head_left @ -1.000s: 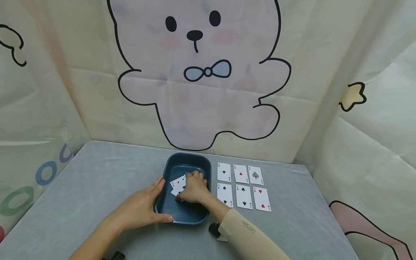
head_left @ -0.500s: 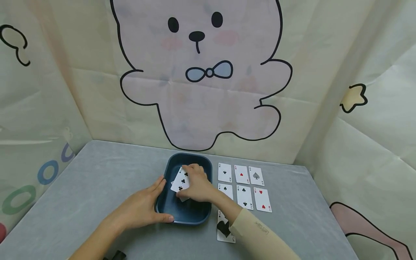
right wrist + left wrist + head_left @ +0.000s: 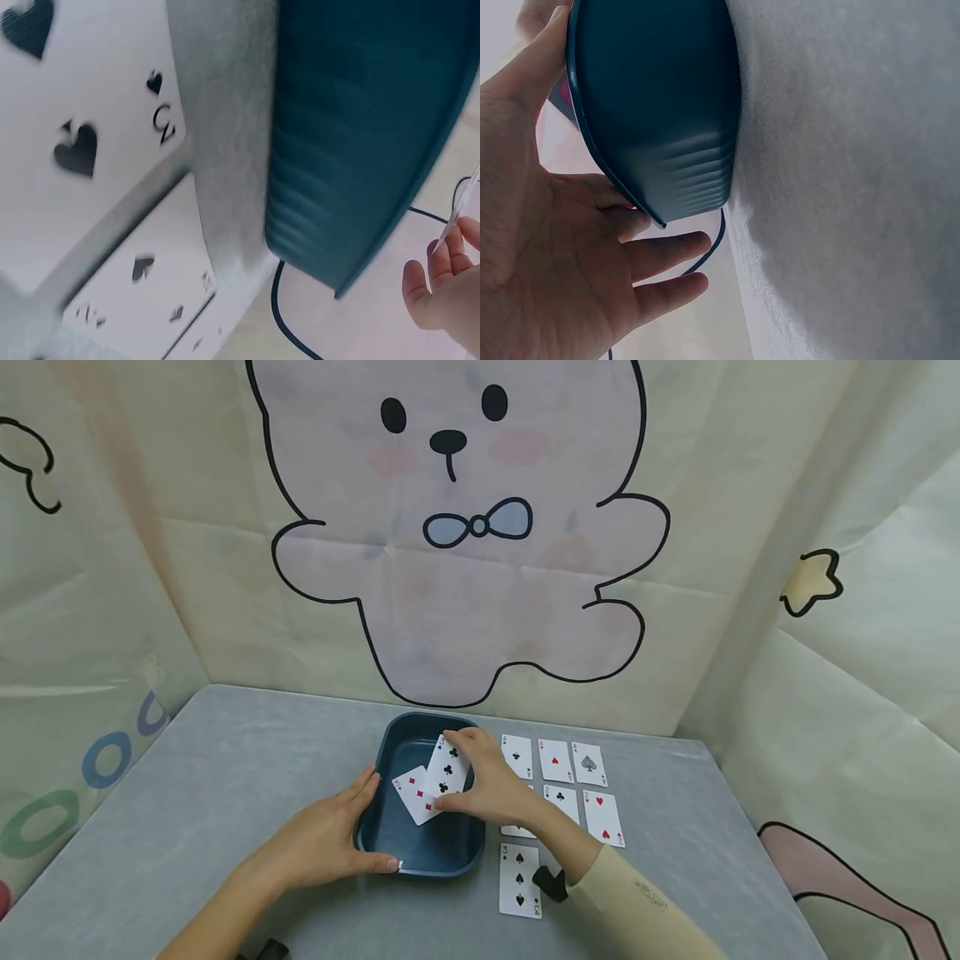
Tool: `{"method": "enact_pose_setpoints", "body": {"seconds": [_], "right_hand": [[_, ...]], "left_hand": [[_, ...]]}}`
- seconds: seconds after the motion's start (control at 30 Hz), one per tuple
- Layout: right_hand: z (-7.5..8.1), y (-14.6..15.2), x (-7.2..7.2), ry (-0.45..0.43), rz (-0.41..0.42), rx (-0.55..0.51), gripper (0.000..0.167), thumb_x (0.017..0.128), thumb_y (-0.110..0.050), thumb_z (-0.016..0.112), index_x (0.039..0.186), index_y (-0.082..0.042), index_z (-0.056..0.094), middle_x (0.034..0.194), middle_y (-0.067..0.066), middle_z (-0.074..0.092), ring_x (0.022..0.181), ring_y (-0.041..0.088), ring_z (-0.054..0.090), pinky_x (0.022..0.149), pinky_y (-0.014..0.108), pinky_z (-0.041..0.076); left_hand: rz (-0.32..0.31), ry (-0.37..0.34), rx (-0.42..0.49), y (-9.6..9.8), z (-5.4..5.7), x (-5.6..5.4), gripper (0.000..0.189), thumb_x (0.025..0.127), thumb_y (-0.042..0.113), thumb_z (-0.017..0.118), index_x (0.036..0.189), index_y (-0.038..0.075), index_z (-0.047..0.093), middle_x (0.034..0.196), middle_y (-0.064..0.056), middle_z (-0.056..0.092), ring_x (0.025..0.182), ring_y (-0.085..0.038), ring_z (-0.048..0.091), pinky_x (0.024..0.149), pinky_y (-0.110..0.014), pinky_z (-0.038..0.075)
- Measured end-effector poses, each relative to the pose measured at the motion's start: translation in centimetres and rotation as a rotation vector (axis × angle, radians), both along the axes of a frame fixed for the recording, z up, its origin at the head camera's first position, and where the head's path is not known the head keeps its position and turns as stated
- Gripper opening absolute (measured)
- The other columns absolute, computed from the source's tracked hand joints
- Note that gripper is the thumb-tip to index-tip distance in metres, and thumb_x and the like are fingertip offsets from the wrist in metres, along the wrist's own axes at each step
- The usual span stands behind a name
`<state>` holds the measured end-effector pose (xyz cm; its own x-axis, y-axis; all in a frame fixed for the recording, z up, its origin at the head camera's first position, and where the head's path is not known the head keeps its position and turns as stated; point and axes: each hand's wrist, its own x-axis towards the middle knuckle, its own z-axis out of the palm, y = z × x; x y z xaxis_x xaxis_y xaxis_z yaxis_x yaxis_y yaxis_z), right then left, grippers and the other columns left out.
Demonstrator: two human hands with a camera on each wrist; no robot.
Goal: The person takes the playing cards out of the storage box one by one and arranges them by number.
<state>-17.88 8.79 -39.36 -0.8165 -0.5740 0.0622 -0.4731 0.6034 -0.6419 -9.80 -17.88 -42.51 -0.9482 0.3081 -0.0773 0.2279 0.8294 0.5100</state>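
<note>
My right hand (image 3: pixel 491 781) pinches a three of clubs (image 3: pixel 444 767) between thumb and fingers, above the dark blue tray (image 3: pixel 378 839). Thin and edge-on, that card shows at the right of the right wrist view. Beneath it in the tray lies a diamonds card (image 3: pixel 408 787), partly covered. My left hand (image 3: pixel 326 839) rests against the tray's left side, its thumb at the near corner and fingers along the rim. In the left wrist view the left hand's (image 3: pixel 555 247) outer fingers extend loosely beside the tray wall (image 3: pixel 660 97).
Right of the tray lie three aces, including an ace of hearts (image 3: pixel 555 762). A row of twos sits below them, with a two of hearts (image 3: pixel 603 818) at its end. Nearer stands a three of spades (image 3: pixel 520 881) alone. Grey cloth (image 3: pixel 262 760) covers the table.
My right hand has lifted the three of clubs and moved it up and right, uncovering the diamonds card. The three of spades has come into full view. My left hand stays put.
</note>
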Motion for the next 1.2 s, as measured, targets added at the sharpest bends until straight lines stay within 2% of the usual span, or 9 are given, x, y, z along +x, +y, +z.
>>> {"method": "enact_pose_setpoints", "body": {"seconds": [0.33, 0.47, 0.63, 0.9, 1.0, 1.2], "right_hand": [[1.0, 2.5, 1.2, 0.036, 0.01, 0.012, 0.092, 0.083, -0.03, 0.087, 0.16, -0.01, 0.041, 0.153, 0.01, 0.042, 0.138, 0.029, 0.038, 0.107, 0.059, 0.045], [1.2, 3.4, 1.7, 0.035, 0.011, 0.04, 0.094, 0.082, -0.031, 0.086, 0.161, -0.011, 0.039, 0.155, 0.01, 0.041, 0.14, 0.029, 0.036, 0.109, 0.059, 0.043], [1.0, 4.7, 2.3, 0.035, 0.015, 0.058, 0.094, 0.082, -0.03, 0.087, 0.161, -0.012, 0.04, 0.157, 0.01, 0.04, 0.143, 0.029, 0.034, 0.109, 0.06, 0.043], [0.8, 6.8, 3.1, 0.055, 0.028, 0.065, 0.089, 0.078, -0.029, 0.089, 0.156, -0.014, 0.049, 0.153, 0.002, 0.044, 0.137, 0.022, 0.037, 0.105, 0.054, 0.047], [0.8, 7.8, 3.6, 0.066, 0.018, 0.082, 0.089, 0.078, -0.031, 0.09, 0.155, -0.017, 0.05, 0.152, 0.001, 0.044, 0.137, 0.022, 0.038, 0.105, 0.055, 0.047], [0.7, 10.0, 4.4, 0.074, 0.006, 0.085, 0.089, 0.076, -0.031, 0.092, 0.154, -0.014, 0.051, 0.151, 0.001, 0.046, 0.139, 0.025, 0.04, 0.107, 0.058, 0.044]], "left_hand": [[0.009, 0.015, 0.0, -0.2, 0.1, 0.0, 0.133, 0.07, 0.085, 0.075, 0.164, 0.002, 0.03, 0.172, -0.015, 0.025, 0.143, -0.041, 0.049, 0.106, -0.061, 0.047], [0.006, 0.021, 0.002, -0.2, 0.1, -0.1, 0.132, 0.07, 0.084, 0.075, 0.164, 0.002, 0.03, 0.171, -0.015, 0.025, 0.142, -0.041, 0.049, 0.106, -0.061, 0.047], [0.005, 0.015, 0.006, -0.2, 0.0, -0.1, 0.132, 0.071, 0.084, 0.076, 0.164, 0.002, 0.03, 0.172, -0.015, 0.024, 0.143, -0.041, 0.049, 0.107, -0.062, 0.047], [-0.001, 0.013, 0.005, -0.2, 0.0, 0.0, 0.132, 0.071, 0.083, 0.076, 0.164, 0.002, 0.029, 0.172, -0.015, 0.024, 0.143, -0.042, 0.048, 0.107, -0.062, 0.046], [-0.005, 0.019, 0.005, -0.3, 0.0, 0.0, 0.132, 0.071, 0.083, 0.076, 0.164, 0.001, 0.03, 0.172, -0.015, 0.024, 0.143, -0.041, 0.048, 0.108, -0.061, 0.046], [-0.007, 0.018, 0.011, -0.3, 0.0, 0.1, 0.132, 0.072, 0.083, 0.075, 0.164, 0.001, 0.03, 0.172, -0.015, 0.024, 0.143, -0.041, 0.049, 0.107, -0.061, 0.046]]}}
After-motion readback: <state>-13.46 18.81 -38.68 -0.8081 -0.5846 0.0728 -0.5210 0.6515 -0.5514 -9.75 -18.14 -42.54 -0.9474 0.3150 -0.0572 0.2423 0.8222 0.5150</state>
